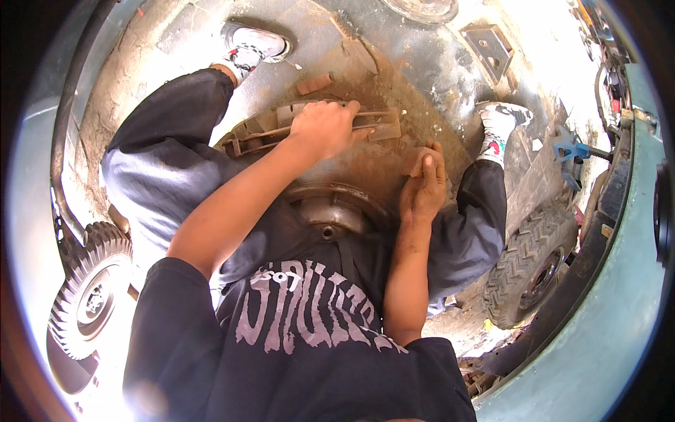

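My left hand is closed over a long, slightly curved metal part that resembles a brake shoe, its far end showing past my fingers. My right hand is raised to the right of it, thumb pressed to a small brown flat piece, perhaps sandpaper. Below both hands, between my legs, sits a round rusty metal hub with a raised rim. A curled brown strip lies on the floor just beyond the metal part.
A wooden-handled brush lies farther out on the floor. A metal block with holes sits at the far right. Treaded wheels stand left and right. A blue clamp-like tool is by the right-hand vehicle body.
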The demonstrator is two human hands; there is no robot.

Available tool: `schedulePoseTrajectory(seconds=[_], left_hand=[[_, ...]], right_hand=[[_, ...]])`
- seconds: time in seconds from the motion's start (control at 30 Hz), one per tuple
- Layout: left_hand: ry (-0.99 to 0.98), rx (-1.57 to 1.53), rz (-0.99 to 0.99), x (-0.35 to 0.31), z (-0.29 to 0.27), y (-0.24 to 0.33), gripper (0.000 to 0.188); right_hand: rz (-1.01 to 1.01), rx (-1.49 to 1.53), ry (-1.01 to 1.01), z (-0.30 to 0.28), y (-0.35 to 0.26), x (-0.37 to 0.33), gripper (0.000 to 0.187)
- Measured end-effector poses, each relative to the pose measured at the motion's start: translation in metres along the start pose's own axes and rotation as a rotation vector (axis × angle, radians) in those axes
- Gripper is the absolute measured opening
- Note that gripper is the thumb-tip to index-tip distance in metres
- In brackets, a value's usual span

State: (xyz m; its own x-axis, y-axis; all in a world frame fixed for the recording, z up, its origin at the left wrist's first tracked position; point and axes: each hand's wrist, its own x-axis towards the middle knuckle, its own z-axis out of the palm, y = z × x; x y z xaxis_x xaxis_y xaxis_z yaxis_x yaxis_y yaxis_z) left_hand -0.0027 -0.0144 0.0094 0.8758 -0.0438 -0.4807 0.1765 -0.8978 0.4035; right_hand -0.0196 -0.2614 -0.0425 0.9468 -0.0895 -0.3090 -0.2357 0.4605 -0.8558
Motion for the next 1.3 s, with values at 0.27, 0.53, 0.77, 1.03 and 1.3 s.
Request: schedulePoseTrajectory(seconds=[0.27, 0.53, 0.77, 1.03, 1.3], left_hand=[[0.068, 0.019, 0.01, 0.004, 0.009, -0.006, 0.068], [0.048, 0.032, -0.012, 0.005, 0.007, -0.002, 0.066], [-0.002, 0.001, -0.058, 0.0, -0.003, 0.008, 0.063], [0.091, 0.013, -0.031, 0.004, 0.01, -0.003, 0.065], [0.113, 0.001, -0.025, 0.0, 0.01, -0.002, 0.066]], right_hand=[[0.017, 0.004, -0.093, -0.015, -0.002, 0.008, 0.016], [0.201, 0.33, -0.312, 0.009, -0.028, 0.0, 0.025], [0.259, 0.561, -0.283, -0.015, -0.015, 0.01, 0.018], [0.221, 0.555, -0.353, -0.016, -0.001, 0.01, 0.019], [0.178, 0.192, -0.158, -0.013, 0.0, 0.008, 0.018]])
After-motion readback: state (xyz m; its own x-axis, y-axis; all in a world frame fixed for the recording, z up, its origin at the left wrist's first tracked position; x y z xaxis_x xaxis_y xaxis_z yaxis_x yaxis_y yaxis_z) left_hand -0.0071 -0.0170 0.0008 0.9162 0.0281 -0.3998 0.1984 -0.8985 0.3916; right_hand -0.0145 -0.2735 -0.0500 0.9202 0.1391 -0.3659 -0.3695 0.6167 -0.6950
